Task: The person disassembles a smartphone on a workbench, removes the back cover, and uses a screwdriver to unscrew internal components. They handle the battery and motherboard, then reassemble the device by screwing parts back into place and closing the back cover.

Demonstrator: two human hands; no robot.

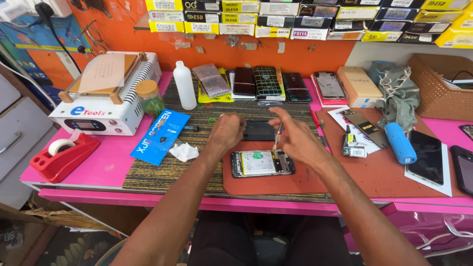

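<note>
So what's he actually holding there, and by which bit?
The right hand pinches a thin metal tool by its upper end, tip down over the opened phone. The left hand rests by a black part.

Your right hand point(295, 140) held a thin screwdriver point(278, 134) upright, its tip at the top edge of the opened phone point(262, 163) that lay on the brown mat point(374, 177). Your left hand point(226, 132) rested just beside a black phone part point(259, 130). A white cloth point(184, 151) and a blue packet point(160, 136) lay to the left, near a white bottle point(184, 85)
</note>
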